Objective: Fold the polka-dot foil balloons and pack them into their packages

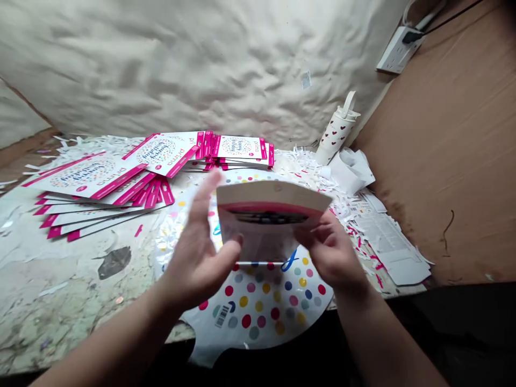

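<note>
A folded white card packet with a pink band (269, 214) is held up in front of me, tilted so its top flap faces the camera. My right hand (332, 252) pinches its lower right edge. My left hand (201, 251) is at its left side, thumb against the lower left corner, fingers stretched up and blurred by motion. Beneath both hands lies a round white foil balloon with coloured dots (262, 306), flat on the table and hanging over the front edge.
Fanned stacks of pink-edged cards (100, 183) lie at the left and more cards (242, 148) at the back. A white bottle with hearts (335, 131) stands at the back right, beside white paper sheets (387, 236). Shredded paper litters the worn tabletop (48, 290). A brown board (451, 150) walls the right.
</note>
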The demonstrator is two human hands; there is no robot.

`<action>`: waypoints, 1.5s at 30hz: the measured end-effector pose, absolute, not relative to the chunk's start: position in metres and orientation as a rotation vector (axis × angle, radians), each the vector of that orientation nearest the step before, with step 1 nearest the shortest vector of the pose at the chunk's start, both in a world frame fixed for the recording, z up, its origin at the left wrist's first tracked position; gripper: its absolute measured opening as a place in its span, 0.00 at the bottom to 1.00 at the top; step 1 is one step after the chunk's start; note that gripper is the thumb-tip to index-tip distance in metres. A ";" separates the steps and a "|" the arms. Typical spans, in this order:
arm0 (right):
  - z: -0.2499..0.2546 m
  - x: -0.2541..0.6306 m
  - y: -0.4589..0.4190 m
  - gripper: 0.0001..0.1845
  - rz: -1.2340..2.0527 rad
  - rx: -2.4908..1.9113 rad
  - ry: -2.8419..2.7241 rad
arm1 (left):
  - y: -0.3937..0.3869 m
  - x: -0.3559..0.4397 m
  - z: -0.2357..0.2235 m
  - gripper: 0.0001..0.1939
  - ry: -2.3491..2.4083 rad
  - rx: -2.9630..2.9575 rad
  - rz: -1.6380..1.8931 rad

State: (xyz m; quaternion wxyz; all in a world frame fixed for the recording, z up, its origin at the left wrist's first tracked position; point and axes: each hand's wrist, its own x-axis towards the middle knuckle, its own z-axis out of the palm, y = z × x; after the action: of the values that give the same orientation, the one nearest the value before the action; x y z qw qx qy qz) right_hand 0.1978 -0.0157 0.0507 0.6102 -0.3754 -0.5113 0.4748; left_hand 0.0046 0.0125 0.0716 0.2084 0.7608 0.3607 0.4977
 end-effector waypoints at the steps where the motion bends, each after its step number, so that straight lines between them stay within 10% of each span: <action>1: 0.048 0.197 -0.014 0.14 1.108 -0.879 -1.195 | 0.013 0.006 0.068 0.32 0.929 2.038 1.280; 15: 0.044 0.193 -0.016 0.25 1.151 -0.819 -1.282 | 0.013 0.005 0.059 0.37 0.784 1.527 1.254; 22: 0.057 0.221 0.012 0.14 1.069 -1.121 -1.314 | 0.014 -0.005 0.056 0.08 0.832 1.306 0.806; 28: 0.033 0.208 0.007 0.07 0.195 -1.491 -1.850 | 0.005 0.005 0.014 0.11 1.070 1.014 0.605; 45: 0.014 0.180 -0.021 0.10 0.184 -1.362 -2.340 | -0.014 0.011 0.004 0.21 1.139 1.141 0.527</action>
State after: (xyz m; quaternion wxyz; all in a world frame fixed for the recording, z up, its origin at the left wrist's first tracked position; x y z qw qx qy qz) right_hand 0.1804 -0.0210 0.0137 0.2122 -0.4905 -0.8426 0.0662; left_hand 0.0110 -0.0141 0.0044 0.6613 0.5046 0.5036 0.2332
